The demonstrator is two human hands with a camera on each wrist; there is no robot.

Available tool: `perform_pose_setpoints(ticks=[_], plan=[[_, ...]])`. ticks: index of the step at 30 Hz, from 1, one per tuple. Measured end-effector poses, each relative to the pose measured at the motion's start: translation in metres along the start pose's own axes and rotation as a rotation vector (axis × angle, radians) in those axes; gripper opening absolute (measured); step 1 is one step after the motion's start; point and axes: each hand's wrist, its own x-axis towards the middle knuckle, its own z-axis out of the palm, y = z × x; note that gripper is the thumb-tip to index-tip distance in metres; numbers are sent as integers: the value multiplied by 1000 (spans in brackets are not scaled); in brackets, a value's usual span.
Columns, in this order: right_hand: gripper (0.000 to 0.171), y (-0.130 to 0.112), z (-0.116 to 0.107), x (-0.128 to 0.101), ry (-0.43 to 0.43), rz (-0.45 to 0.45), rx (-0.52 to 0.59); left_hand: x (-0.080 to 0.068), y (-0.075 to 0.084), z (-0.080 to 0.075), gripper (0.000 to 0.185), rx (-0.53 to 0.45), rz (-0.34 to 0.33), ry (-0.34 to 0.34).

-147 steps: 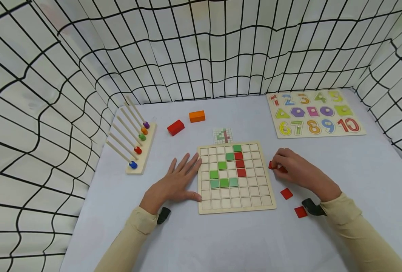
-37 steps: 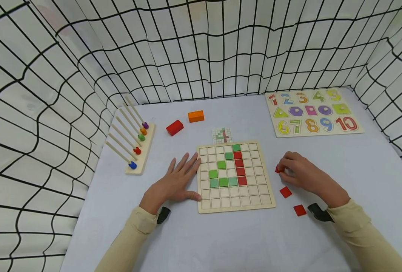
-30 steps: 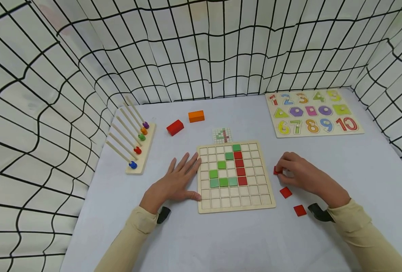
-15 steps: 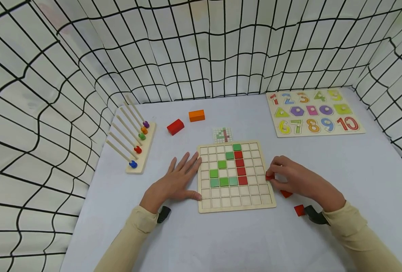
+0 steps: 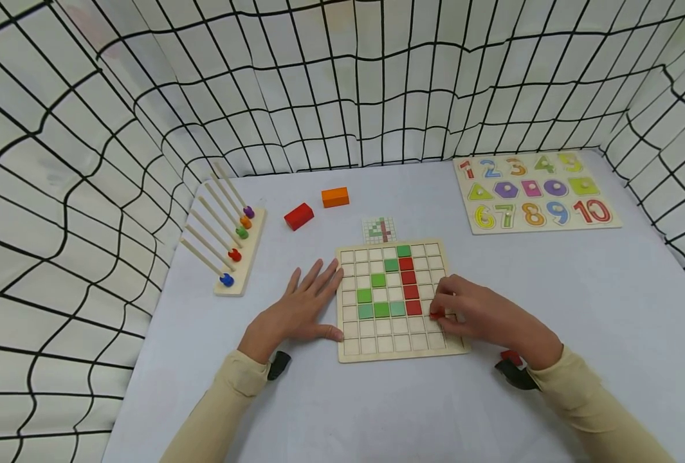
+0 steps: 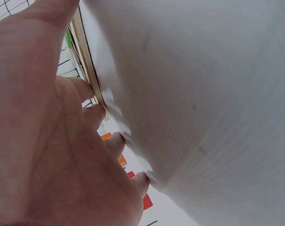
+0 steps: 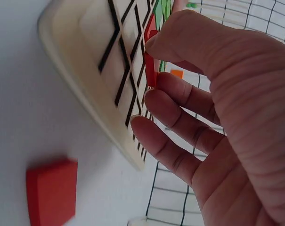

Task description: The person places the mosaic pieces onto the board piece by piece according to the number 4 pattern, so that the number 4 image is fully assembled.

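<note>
Head view shows me my right hand [image 5: 481, 315] pinching a red tile [image 5: 436, 315] edge-up over the grid board [image 5: 402, 354] at frame centre, just right of the red column [image 5: 410, 286], while my left hand [image 5: 301, 312] lies flat, fingers relaxed, against the board's left edge.

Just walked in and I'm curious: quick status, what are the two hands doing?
Left hand flat on table, fingers at grid board edge. Right hand pinching red tile over board, beside red column. Nothing in the way.
</note>
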Motion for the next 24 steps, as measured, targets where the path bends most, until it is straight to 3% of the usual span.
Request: perform_pose_setpoints(ticks=[8,19,24], plan=[[17,-11,17,14,-43,-79,-9,0,0,1,125,12,-14,-23],[15,-18,16,19,-125,-16,31,1,0,1,126,6,-12,-16],[20,-16,12,15,-108,-26,21,2,0,2,126,5,-12,-19]])
